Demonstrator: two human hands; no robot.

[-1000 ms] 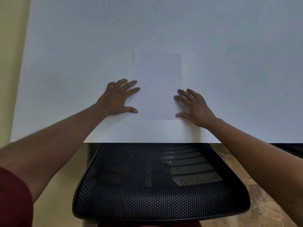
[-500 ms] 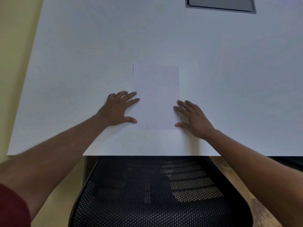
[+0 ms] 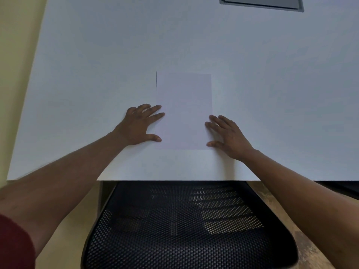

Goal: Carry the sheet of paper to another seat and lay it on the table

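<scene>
Pressing flat, my left hand (image 3: 140, 126) fingers (image 3: 155, 109) lie straight over the left edge of the sheet of paper (image 3: 183, 111); my right hand (image 3: 228, 136) fingers do the same at its right edge. Neither grips. Over the last second both hands have stayed put; only my view rose. I'd say the paper's laid. On the worktop (image 3: 97, 65), its long axis runs away from the chair (image 3: 184, 230).
</scene>
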